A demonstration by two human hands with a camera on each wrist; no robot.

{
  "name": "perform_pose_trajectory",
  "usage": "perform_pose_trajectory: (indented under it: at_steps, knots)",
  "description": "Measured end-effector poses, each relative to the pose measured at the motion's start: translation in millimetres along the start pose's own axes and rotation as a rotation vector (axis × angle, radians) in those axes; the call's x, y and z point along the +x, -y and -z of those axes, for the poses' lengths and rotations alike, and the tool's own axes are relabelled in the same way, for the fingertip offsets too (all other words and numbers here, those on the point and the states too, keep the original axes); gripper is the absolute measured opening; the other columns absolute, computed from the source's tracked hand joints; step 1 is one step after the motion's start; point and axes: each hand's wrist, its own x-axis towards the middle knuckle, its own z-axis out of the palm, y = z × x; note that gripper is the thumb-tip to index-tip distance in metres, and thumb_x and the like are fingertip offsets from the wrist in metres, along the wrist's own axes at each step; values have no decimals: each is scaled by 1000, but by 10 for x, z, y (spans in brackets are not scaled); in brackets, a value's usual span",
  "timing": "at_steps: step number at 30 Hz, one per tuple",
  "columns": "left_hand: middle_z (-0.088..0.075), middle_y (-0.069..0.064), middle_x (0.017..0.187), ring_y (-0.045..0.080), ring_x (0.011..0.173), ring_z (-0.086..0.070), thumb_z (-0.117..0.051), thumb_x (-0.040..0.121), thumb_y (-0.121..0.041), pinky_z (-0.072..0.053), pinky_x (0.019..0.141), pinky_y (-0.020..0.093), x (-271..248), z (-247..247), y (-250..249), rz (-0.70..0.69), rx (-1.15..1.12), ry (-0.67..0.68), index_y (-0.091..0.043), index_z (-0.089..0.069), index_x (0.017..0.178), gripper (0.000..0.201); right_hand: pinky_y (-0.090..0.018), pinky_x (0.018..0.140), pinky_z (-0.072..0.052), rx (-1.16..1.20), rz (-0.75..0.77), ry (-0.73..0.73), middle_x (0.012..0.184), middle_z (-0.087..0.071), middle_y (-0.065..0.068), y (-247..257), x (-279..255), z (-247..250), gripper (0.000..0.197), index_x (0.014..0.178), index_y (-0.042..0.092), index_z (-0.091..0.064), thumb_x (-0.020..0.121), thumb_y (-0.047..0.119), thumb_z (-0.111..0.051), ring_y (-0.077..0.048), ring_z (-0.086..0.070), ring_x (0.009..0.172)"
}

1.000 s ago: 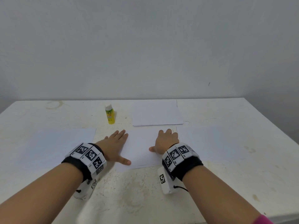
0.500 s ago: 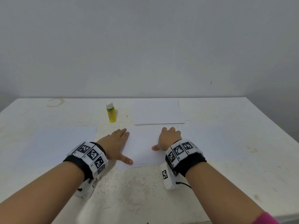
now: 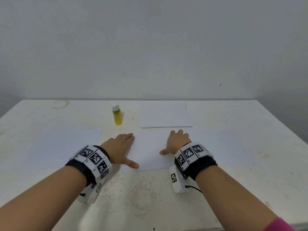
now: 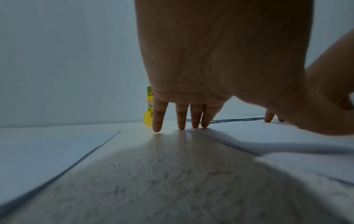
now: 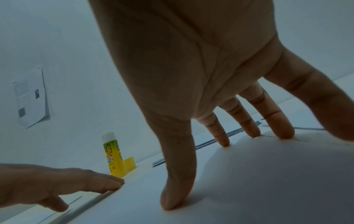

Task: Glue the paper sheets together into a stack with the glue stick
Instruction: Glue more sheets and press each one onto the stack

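Paper sheets lie in four spots on the white, stained worktop (image 3: 150,197): a middle sheet (image 3: 150,150) near the front, a thin stack (image 3: 165,116) just behind it with layered edges showing, one sheet to the left (image 3: 66,144) and one to the right (image 3: 225,147). All are plain white and flat. The left hand (image 3: 119,147) rests flat with straight fingers on the middle sheet's left edge, thumb spread onto the paper. The right hand (image 3: 176,142) presses fingertips (image 5: 224,141) on its right part, gripping nothing. The glue stick (image 3: 116,115), yellow-green with a white top, stands upright left of the stack, apart from both hands; a yellow cap (image 5: 129,164) sits beside its base.
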Motion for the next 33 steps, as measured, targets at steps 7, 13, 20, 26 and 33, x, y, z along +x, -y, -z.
perform_pose_trajectory:
  at_steps: [7,13,20,26,33]
  knots:
    - [11,4,161,20,148,3,-33,34,-91,-13,120,41,7,-21,14,-2,-2,5,-12,5,153,147,-35,100,-35,14,1,3,137,-37,-11,-3,-12,5,73,138,3,-35,90,54,-56,-30,-34,128]
    - [9,3,161,19,148,0,-32,32,-92,-15,120,41,8,-35,8,-3,1,-2,-12,4,153,149,-34,100,-35,21,3,-3,137,-38,-11,-5,-1,-1,74,138,3,-34,89,54,-57,-29,-36,128]
    - [8,3,161,20,148,0,-28,29,-94,-15,119,45,32,-43,8,-12,22,-3,-12,2,153,152,-34,101,-35,13,24,-12,137,-38,-10,-48,11,0,75,138,4,-35,88,55,-58,-28,-36,128]
    - [17,4,160,21,148,8,-32,34,-93,-13,120,47,40,-71,8,1,5,35,-10,11,152,151,-37,102,-38,23,-5,-9,136,-37,-11,-15,74,-47,75,137,2,-34,88,54,-59,-30,-36,128]
    - [23,10,157,25,147,13,-54,68,-78,-13,119,48,54,-80,-47,40,78,61,-1,18,148,133,-53,110,-28,71,309,-57,155,-18,-7,480,192,-158,67,149,14,-20,91,14,-54,-25,-22,141]
